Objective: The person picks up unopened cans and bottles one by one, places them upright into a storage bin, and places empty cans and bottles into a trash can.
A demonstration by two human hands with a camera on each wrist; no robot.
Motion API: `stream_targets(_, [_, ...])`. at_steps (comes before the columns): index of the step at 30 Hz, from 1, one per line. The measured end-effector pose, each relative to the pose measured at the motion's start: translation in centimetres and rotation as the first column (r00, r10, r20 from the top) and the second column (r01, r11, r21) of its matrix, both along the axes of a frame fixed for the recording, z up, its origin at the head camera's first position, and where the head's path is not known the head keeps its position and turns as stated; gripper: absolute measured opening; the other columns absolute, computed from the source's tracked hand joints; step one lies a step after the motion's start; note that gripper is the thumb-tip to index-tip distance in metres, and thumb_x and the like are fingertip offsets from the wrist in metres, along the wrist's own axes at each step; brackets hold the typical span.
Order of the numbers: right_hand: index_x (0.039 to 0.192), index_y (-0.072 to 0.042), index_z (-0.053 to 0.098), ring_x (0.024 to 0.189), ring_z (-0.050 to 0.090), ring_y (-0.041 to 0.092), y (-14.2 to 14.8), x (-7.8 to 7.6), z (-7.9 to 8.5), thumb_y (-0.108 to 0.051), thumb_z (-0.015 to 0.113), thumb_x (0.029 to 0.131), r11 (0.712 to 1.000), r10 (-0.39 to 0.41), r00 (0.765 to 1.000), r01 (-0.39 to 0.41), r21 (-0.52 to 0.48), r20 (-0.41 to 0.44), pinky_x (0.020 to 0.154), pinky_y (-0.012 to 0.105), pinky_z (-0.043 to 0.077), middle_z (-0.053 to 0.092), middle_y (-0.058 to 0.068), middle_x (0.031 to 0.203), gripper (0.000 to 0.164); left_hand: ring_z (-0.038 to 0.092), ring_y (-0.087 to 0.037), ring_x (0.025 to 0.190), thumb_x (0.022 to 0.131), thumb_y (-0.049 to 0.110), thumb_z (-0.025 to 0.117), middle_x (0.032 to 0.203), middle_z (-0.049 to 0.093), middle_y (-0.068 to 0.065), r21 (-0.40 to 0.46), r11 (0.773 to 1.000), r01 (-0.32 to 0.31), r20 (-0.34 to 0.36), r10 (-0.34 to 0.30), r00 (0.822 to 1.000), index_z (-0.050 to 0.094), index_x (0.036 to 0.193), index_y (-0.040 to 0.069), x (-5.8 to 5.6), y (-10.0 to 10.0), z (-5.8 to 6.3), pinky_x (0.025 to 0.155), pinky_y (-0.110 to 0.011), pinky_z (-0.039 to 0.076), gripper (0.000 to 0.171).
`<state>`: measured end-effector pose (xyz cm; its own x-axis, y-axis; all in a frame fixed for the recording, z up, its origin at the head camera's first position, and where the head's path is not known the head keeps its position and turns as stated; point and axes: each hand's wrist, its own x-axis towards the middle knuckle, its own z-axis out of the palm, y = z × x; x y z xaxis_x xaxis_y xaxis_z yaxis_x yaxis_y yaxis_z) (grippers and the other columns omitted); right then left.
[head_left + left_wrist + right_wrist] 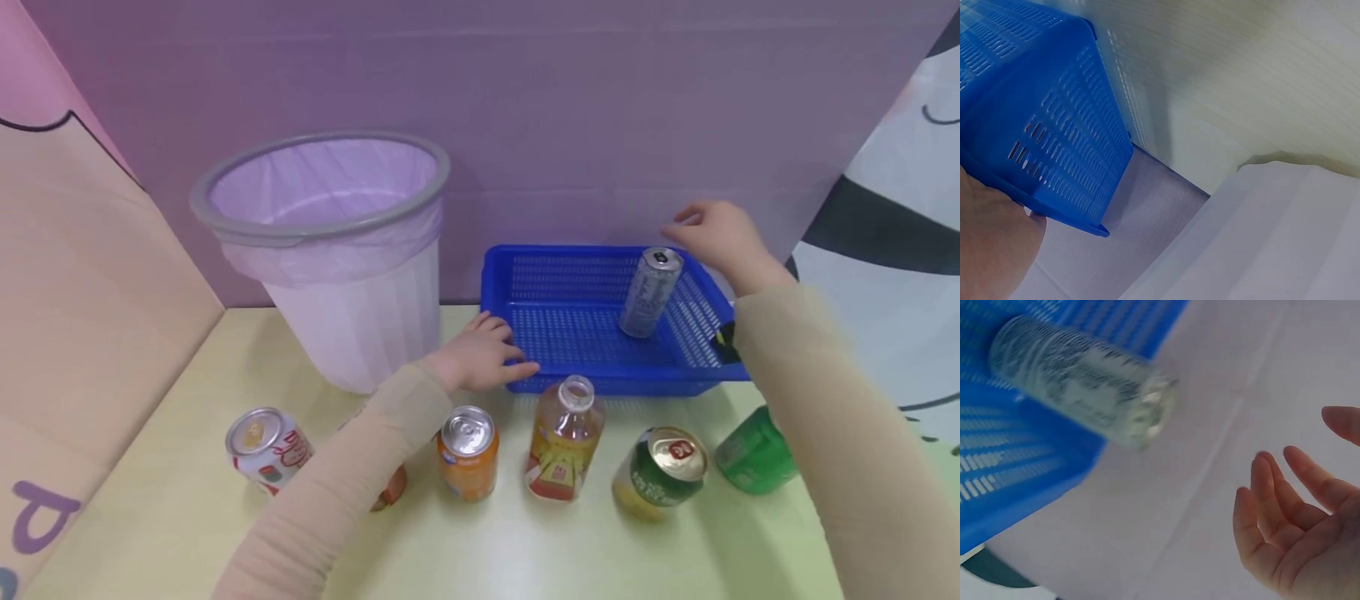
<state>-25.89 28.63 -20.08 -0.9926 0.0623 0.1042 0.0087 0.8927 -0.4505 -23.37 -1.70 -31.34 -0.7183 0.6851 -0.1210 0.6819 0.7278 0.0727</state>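
Observation:
A silver can (651, 293) stands slightly tilted inside the blue basket (585, 379), toward its right end. My right hand (722, 237) is raised above the basket's back right corner, apart from the can; its fingers are loosely bent and hold nothing, as the right wrist view of that hand (1304, 531) also shows. At the basket's near left corner, my left hand (483, 358) holds the rim. In the left wrist view that hand (994, 240) lies against the rim, with skin showing through the slots of the basket wall (1072, 131).
Left of the basket stands a lined waste bin (352, 317). Along the front are a white-and-red can (270, 450), an orange can (468, 462), a bottle (564, 446), a dark green can (656, 479) and a bright green container (753, 454). My left sleeve partly hides a reddish item (393, 487).

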Motion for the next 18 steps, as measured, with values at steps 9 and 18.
stream_targets(9, [0.123,0.002,0.052,0.109,0.051,0.045,-1.4,4.2,-0.6,-0.047,0.046,0.095,0.997,0.082,0.997,-0.082,-0.011,-0.013,0.089,0.062,0.043,0.054,0.032,0.122,0.057,0.032,-0.025,0.137,0.098,0.056,0.031,0.133,0.053,-0.005,-0.004,1.000,-0.001,-0.004,0.001,1.000,0.062,0.127,0.023,-0.2,-0.5,-0.2,0.120,-0.045,0.005,0.054])
stream_targets(18, [0.123,-0.001,0.055,0.110,0.053,0.042,-0.5,8.5,-2.3,-0.046,0.046,0.097,0.987,0.148,0.989,-0.148,-0.056,-0.002,0.088,0.061,0.042,0.057,0.028,0.121,0.053,0.032,-0.025,0.136,0.098,0.056,0.032,0.132,0.053,-0.006,0.006,1.000,-0.010,-0.001,0.010,1.000,0.063,0.126,0.022,-0.1,-0.8,0.0,0.120,-0.046,0.005,0.054])
